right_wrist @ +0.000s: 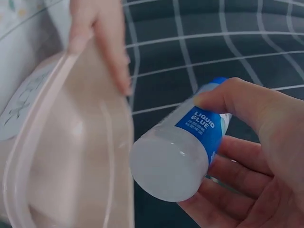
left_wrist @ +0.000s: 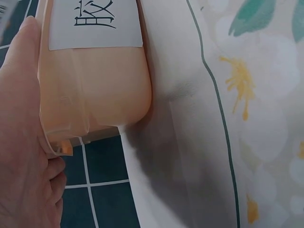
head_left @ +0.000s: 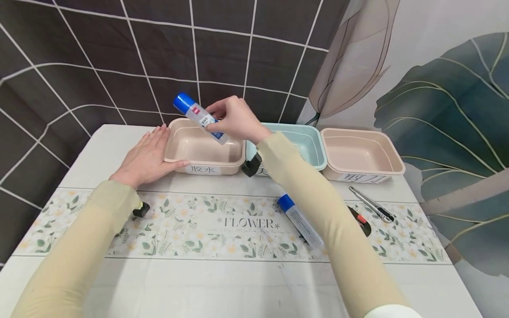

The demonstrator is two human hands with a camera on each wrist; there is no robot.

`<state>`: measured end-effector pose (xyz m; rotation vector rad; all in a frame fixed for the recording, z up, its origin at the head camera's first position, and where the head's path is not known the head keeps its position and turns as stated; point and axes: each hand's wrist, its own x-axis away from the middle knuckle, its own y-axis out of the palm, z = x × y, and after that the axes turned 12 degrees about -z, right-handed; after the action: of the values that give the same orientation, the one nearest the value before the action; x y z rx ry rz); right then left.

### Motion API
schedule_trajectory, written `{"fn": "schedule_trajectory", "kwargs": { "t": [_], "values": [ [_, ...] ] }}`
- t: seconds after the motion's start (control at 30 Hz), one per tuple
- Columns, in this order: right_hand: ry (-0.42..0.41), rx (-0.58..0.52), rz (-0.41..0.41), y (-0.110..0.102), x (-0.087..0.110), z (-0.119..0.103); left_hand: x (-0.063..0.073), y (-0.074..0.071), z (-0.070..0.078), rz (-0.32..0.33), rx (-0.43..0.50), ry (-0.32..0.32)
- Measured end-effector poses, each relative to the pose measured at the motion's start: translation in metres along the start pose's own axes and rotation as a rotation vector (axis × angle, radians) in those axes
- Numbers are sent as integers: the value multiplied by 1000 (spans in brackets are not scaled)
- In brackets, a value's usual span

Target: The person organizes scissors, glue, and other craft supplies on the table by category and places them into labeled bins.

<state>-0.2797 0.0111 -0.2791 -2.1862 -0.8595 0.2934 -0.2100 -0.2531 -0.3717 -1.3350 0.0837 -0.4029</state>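
Note:
My right hand (head_left: 236, 119) grips a bottle of liquid glue (head_left: 195, 110) with a blue cap, tilted above the left pinkish-beige bin (head_left: 204, 167). In the right wrist view the glue bottle (right_wrist: 173, 156) shows its clear base, with the thumb on one side and fingers on the other. My left hand (head_left: 149, 157) rests against the left end of that bin, fingers along the side and thumb at the front rim. The left wrist view shows the hand (left_wrist: 23, 118) beside the bin's labelled front (left_wrist: 109, 80). A second blue-capped glue bottle (head_left: 300, 221) lies on the table beside my right forearm.
A light blue bin (head_left: 318, 152) and another pinkish-beige bin (head_left: 363, 152) stand in a row to the right, each labelled in front. A grey utility knife (head_left: 371, 204) and a black-and-red tool (head_left: 362, 221), partly behind the sleeve, lie at right. A dark tiled-pattern cloth (head_left: 167, 48) hangs behind.

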Motion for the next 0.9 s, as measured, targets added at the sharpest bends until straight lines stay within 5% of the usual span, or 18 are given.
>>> {"fn": "schedule_trajectory", "kwargs": {
  "t": [0.3,0.57,0.9],
  "values": [
    [139,58,-66,32,-21,24,1,2,-1,-1,-8,11],
    [194,243,-138,56,-30,40,1,3,-2,15,5,23],
    [232,240,-127,49,-32,30,1,2,-1,7,5,18]
  ]
}}
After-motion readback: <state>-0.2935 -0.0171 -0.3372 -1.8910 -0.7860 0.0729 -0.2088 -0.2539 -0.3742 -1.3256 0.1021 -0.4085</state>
